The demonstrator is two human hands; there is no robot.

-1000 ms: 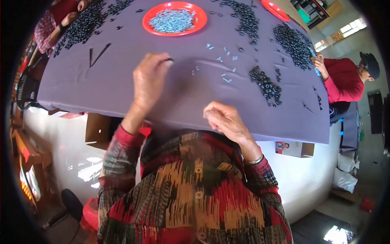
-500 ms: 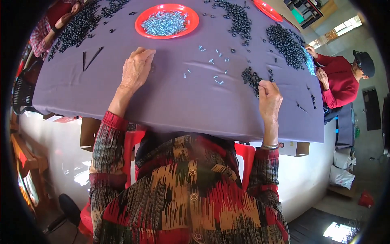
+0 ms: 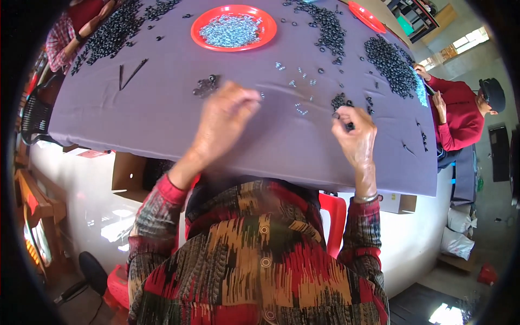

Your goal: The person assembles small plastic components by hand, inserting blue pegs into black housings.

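My left hand (image 3: 223, 120) is smeared by motion above the cloth, its fingers curled to the right. A small loose group of dark ring-shaped parts (image 3: 206, 85) lies just beyond it. My right hand (image 3: 358, 135) is closed, thumb and forefinger pinching a small black ring-shaped part (image 3: 350, 126). Behind its fingers sits a little heap of black parts (image 3: 339, 101), partly covered by the hand. Between the hands lie several small shiny pieces (image 3: 301, 109) that look like springs. A red plate (image 3: 195, 33) farther off holds a mass of similar silvery pieces.
Large piles of black parts (image 3: 390, 67) lie at the far right, far middle and far left of the purple-grey tablecloth (image 3: 157, 122). Two thin black sticks (image 3: 133, 75) rest at the left. Co-workers sit at both sides, one in a red top (image 3: 460, 114).
My left hand has swung right, and a group of dark rings now shows where it was. My right hand stays near its heap, with a black part now visible in its pinch.
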